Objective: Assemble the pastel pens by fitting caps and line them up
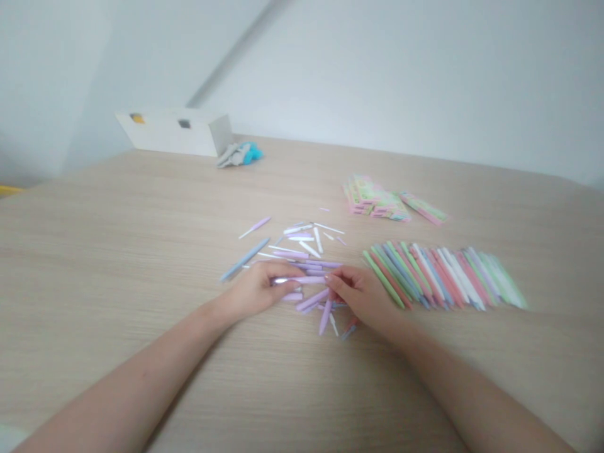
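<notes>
Between my two hands is a light purple pen, held level above a loose pile of parts. My left hand pinches its left end, where a pale or shiny piece shows, and my right hand pinches the right end. Purple pen barrels and thin white pieces lie around and beneath the fingers. A blue-grey pen rests just left of the pile. Close by my right hand lies a row of pens in green, red, blue, white and purple. Blur hides the small details.
Small pink and green packets are stacked behind the pens, with one packet lying apart. At the back left stands a white box, and crumpled grey and blue gloves or cloth lie beside it. A wall borders the table's far edge.
</notes>
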### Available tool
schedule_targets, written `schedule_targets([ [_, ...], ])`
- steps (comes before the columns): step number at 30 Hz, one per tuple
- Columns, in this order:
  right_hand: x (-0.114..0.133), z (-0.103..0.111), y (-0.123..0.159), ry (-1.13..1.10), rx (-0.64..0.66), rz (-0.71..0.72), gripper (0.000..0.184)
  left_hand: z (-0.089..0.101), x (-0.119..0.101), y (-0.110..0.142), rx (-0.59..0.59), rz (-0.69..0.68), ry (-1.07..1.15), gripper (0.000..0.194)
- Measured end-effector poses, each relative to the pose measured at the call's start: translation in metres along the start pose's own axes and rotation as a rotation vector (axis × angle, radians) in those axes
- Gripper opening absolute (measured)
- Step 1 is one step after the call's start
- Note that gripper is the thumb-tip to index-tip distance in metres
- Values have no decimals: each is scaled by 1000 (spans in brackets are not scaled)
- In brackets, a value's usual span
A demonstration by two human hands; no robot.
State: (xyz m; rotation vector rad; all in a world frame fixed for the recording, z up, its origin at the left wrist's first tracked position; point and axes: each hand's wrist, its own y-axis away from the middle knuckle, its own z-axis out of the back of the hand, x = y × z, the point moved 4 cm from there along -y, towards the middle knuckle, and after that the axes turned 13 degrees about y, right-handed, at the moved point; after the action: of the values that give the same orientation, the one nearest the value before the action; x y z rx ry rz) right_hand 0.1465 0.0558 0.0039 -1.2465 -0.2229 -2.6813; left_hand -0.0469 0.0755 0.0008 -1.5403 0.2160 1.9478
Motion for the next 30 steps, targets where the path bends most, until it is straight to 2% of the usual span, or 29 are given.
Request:
schedule_targets([
  [4, -1, -2, 1, 29, 31, 8, 35, 0, -2, 0, 12, -5, -6, 22],
  [8, -4, -2, -1, 17, 31, 6, 34, 0, -3, 0, 8, -6, -9, 22],
  [12, -4, -1, -3, -61, 1, 105, 18, 2, -1, 0, -26, -7, -16, 21],
  [15, -2, -1, -2, -54, -44, 161, 16, 3, 1, 0, -22, 5, -9, 21],
  [17, -3, -2, -2, -34, -49, 144, 10, 2, 1, 0, -11, 14, 5, 22],
  [21, -4, -5, -2, -28, -27, 77, 12, 0, -2, 0, 18, 9, -11, 22],
  [30, -2, -5, 1, -47, 35, 14, 24, -1, -11, 0, 46, -64, -115, 23],
])
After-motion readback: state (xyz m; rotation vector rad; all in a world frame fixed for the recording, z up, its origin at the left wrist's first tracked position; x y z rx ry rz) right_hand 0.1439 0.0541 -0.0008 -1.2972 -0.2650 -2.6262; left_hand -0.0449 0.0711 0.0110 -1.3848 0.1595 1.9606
